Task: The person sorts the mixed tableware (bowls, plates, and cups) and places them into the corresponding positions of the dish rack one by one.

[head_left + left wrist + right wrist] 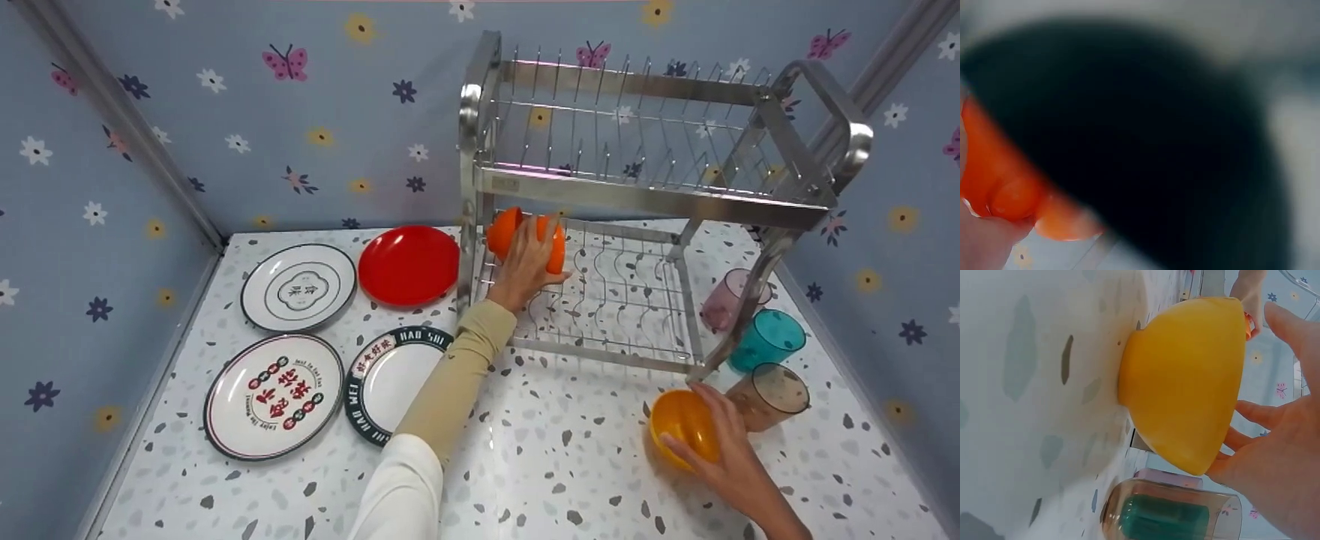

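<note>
My left hand (525,262) reaches into the lower tier of a metal dish rack (615,360) and grips an orange bowl (556,247), fingers over it and thumb below. Left of that hand, a second orange bowl (504,231) is tipped on its side. In the left wrist view, orange bowl surface (994,157) shows at the left; a dark blur hides most of the rest. A yellow bowl (1185,377) sits upright on the table. My right hand (727,457) spreads around its rim, fingertips touching the far side and thumb apart from it.
Pink (726,300), teal (769,339) and brown (769,397) clear cups line the rack's right side. Left of the rack lie a red plate (409,266) and several patterned white plates (300,289). The rack's upper tier (645,191) overhangs the left hand. Patterned walls enclose the table.
</note>
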`<action>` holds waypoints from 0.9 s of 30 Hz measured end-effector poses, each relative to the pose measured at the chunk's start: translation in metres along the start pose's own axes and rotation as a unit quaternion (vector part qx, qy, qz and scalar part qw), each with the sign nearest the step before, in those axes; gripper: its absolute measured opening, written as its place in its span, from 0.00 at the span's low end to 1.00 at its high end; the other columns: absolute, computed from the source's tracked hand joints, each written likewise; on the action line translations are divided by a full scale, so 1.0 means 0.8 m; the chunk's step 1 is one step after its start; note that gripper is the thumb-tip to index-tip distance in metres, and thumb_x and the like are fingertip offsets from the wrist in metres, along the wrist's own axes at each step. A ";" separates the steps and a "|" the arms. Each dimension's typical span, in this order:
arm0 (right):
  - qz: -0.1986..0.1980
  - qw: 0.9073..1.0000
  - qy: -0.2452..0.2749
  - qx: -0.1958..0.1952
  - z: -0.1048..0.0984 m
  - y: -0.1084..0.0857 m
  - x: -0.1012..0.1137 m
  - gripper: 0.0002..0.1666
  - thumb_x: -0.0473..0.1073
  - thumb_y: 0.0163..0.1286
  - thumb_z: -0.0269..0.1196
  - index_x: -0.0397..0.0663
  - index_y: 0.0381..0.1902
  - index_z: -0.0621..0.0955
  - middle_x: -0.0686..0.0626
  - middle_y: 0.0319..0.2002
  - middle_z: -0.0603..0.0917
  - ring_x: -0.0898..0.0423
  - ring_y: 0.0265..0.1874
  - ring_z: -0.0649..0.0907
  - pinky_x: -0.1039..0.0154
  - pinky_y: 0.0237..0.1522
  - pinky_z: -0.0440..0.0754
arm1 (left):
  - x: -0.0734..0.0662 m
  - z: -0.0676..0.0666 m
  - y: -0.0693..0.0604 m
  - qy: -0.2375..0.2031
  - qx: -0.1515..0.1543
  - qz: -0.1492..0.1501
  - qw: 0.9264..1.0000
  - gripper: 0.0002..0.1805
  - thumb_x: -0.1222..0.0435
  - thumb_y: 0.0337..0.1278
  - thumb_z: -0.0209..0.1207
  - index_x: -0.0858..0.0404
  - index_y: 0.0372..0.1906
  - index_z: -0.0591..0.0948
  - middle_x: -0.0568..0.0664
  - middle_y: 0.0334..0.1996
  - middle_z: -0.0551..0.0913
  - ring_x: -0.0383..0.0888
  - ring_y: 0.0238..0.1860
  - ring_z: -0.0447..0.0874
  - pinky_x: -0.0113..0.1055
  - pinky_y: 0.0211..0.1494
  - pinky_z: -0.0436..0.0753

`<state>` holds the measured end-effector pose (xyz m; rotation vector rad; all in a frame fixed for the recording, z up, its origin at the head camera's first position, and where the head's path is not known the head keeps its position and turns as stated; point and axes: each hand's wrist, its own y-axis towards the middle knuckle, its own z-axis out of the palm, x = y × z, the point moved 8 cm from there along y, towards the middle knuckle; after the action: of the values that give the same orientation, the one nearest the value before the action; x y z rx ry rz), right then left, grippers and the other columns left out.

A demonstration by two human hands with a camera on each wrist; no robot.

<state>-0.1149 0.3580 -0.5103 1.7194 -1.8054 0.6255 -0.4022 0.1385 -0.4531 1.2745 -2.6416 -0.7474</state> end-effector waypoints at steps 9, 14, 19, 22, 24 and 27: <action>-0.002 1.000 -0.012 -0.018 0.000 -0.008 -0.006 0.52 0.52 0.67 0.72 0.41 0.78 0.59 0.35 0.77 0.53 0.33 0.70 0.58 0.20 0.60 0.61 | -0.006 0.005 0.000 0.124 -0.012 0.020 0.992 0.60 0.35 0.49 0.70 0.68 0.77 0.62 0.73 0.65 0.71 0.64 0.67 0.74 0.50 0.72 0.70; 0.014 1.000 -0.008 -0.005 0.001 -0.010 -0.010 0.52 0.55 0.68 0.71 0.44 0.79 0.58 0.37 0.78 0.51 0.33 0.71 0.57 0.19 0.60 0.60 | -0.009 0.008 0.005 0.151 0.021 0.012 0.988 0.59 0.35 0.51 0.69 0.68 0.77 0.62 0.71 0.65 0.72 0.64 0.68 0.72 0.51 0.73 0.69; 0.016 1.000 -0.009 0.003 0.003 -0.012 -0.010 0.52 0.56 0.69 0.70 0.45 0.80 0.57 0.36 0.78 0.50 0.32 0.70 0.57 0.18 0.59 0.60 | -0.011 0.007 0.011 0.171 0.052 -0.002 0.984 0.57 0.34 0.52 0.68 0.66 0.77 0.64 0.67 0.66 0.73 0.62 0.68 0.72 0.47 0.74 0.68; 0.012 1.000 -0.014 0.000 0.003 -0.013 -0.010 0.54 0.55 0.67 0.72 0.45 0.80 0.56 0.35 0.78 0.49 0.31 0.71 0.56 0.17 0.59 0.59 | -0.010 0.007 0.014 0.179 0.065 -0.013 0.982 0.56 0.35 0.52 0.68 0.65 0.77 0.64 0.66 0.67 0.73 0.60 0.68 0.72 0.45 0.75 0.68; 0.016 1.000 -0.020 0.000 0.003 -0.014 -0.011 0.56 0.56 0.66 0.72 0.45 0.80 0.56 0.34 0.78 0.48 0.30 0.71 0.57 0.16 0.59 0.58 | -0.007 0.007 0.016 0.172 0.074 -0.022 0.982 0.55 0.36 0.53 0.68 0.65 0.77 0.64 0.66 0.68 0.71 0.61 0.69 0.72 0.46 0.75 0.68; 0.038 0.999 -0.034 0.012 0.005 -0.015 -0.016 0.60 0.60 0.65 0.72 0.44 0.81 0.52 0.33 0.78 0.46 0.27 0.70 0.58 0.17 0.59 0.59 | -0.004 0.007 0.017 0.148 0.087 -0.034 0.985 0.56 0.38 0.53 0.70 0.67 0.77 0.62 0.68 0.70 0.69 0.62 0.70 0.71 0.47 0.75 0.66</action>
<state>-0.1029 0.3643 -0.5224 1.7136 -1.9253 0.6278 -0.4113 0.1504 -0.4507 1.4019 -2.4738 -0.3085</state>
